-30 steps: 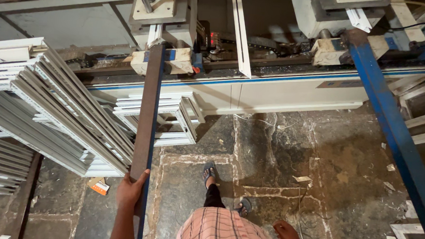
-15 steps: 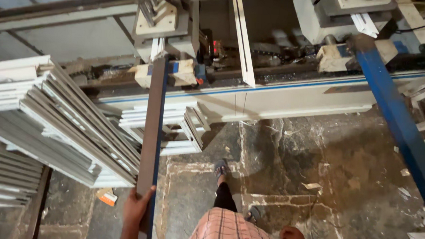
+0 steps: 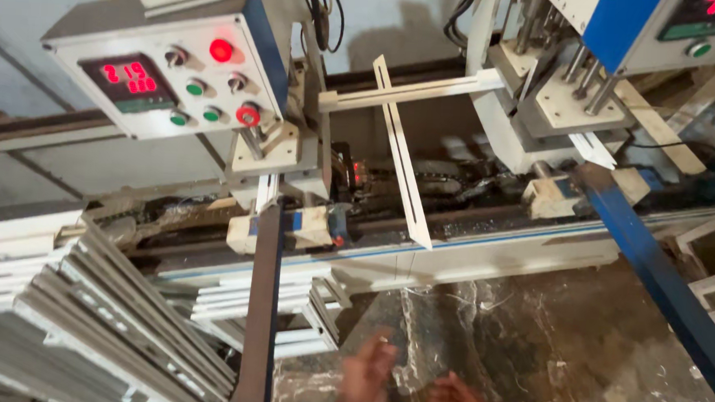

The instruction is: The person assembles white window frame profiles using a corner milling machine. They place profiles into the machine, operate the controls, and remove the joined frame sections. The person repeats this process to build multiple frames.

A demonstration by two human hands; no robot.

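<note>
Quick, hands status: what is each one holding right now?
Left hand: blurred, holding nothing, apart from the dark bar; open or closed cannot be told.
Right hand: blurred at the frame's bottom edge, holding nothing, fingers look spread.

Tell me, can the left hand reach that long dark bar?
Probably yes. The left hand is empty and blurred, just beside the dark bar, with nothing between them.

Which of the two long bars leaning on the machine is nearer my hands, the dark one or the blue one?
The dark brown bar, left of centre. Its lower end comes down just beside your left hand; the blue bar slants away at the far right, well clear of your right hand.
</note>
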